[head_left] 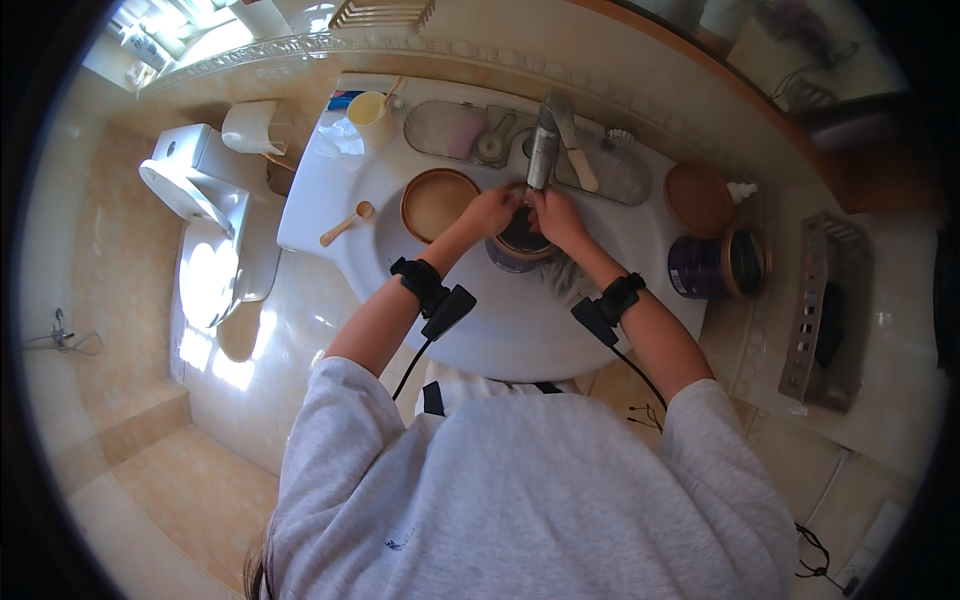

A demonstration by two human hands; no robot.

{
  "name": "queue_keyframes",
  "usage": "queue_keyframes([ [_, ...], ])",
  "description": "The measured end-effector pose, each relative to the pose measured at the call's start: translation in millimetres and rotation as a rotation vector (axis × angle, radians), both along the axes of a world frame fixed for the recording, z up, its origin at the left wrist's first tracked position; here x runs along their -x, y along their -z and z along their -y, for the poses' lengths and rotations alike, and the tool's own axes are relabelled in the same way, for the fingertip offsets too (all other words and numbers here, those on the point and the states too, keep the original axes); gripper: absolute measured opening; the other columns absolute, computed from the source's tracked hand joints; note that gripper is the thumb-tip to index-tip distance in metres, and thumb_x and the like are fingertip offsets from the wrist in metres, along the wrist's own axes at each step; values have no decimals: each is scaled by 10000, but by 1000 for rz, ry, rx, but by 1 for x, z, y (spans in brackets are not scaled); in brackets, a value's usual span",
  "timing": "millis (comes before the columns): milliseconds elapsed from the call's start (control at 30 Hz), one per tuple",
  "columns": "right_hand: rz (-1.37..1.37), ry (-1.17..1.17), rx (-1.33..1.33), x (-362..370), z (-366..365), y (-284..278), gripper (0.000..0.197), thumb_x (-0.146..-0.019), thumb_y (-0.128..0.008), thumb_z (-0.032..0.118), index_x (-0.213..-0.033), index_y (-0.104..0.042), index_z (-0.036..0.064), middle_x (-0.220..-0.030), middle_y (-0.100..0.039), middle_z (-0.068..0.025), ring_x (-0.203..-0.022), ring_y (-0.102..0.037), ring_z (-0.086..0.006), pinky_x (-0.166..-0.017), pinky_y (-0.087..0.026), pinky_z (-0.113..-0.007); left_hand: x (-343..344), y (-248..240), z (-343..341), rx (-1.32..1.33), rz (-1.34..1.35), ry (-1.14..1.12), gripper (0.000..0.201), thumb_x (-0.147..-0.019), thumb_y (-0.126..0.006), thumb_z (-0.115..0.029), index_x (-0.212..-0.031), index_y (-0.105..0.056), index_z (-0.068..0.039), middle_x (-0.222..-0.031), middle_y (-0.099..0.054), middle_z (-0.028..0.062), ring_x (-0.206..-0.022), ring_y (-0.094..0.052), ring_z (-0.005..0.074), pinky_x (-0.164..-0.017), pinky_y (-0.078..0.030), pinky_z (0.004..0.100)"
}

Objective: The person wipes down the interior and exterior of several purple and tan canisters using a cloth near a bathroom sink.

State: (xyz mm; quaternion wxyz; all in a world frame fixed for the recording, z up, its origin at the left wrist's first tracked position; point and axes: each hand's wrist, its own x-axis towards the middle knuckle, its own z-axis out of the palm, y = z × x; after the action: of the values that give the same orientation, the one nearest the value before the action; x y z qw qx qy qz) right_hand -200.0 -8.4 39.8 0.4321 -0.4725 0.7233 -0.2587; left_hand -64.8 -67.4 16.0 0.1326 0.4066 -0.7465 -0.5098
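Both hands meet over a dark round jar (514, 258) in the washbasin (630, 290), just below the mouth of the metal tap (543, 150). My left hand (489, 214) comes over the jar's left rim with its fingers drawn together. From the other side, my right hand (559, 219) has thumb and fingers pinched near the tap. What lies between the fingertips is too small and hidden to make out. A crumpled grey cloth (568, 281) lies against the jar's right side. Left of my left hand rests a round tan lid or shallow dish (436, 203).
A wooden spoon (347, 223) and yellow cup (371, 116) sit on the left counter. Behind the tap is a soap tray (425, 120); a pale-handled brush (580, 168) lies right of it. At right are another dark jar (697, 267), a brown lid (698, 198) and a plastic basket (830, 310).
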Motion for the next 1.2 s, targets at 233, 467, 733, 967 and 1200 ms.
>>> queue_keyframes([
  [233, 407, -15, 148, 15, 4, 23, 214, -860, -413, 174, -913, -491, -18, -732, -566, -87, -607, -564, -147, -550, -461, -260, 3, -12, 3, -623, -17, -202, 234, -856, -402, -243, -913, -538, -61, -589, -422, -21, -467, -357, 75, -398, -274, 205],
  [467, 517, 227, -5, 12, 7, 21, 193, -837, -469, 176, -885, -515, -5, -715, -564, -69, -615, -553, -128, -565, -452, -245, 6, -15, -2, -1178, -255, -251, 186, -878, -336, -192, -832, -473, -74, -545, -307, -58, -408, -253, 41, -344, -187, 173],
  [733, 428, 152, 166, 5, 2, 25, 201, -830, -490, 204, -921, -518, 26, -745, -569, -47, -668, -544, -115, -612, -440, -236, 4, -13, -2, -1434, -460, -260, 201, -899, -292, -186, -812, -444, -87, -496, -227, -87, -379, -200, 26, -332, -168, 161],
  [967, 752, 461, 36, 8, 0, 35, 196, -856, -398, 184, -921, -511, 38, -753, -571, -46, -650, -545, -129, -584, -447, -239, -7, -11, 5, -1653, -521, -188, 184, -897, -301, -190, -792, -424, -102, -494, -241, -83, -373, -204, 28, -322, -171, 161],
  [1200, 593, 229, -32, -4, 0, 2, 198, -840, -458, 229, -939, -470, 58, -769, -526, -21, -671, -514, -98, -594, -440, -233, -6, -11, 2, -1577, -468, -207, 199, -894, -308, -208, -763, -420, -109, -497, -246, -87, -375, -204, 27, -322, -165, 165],
])
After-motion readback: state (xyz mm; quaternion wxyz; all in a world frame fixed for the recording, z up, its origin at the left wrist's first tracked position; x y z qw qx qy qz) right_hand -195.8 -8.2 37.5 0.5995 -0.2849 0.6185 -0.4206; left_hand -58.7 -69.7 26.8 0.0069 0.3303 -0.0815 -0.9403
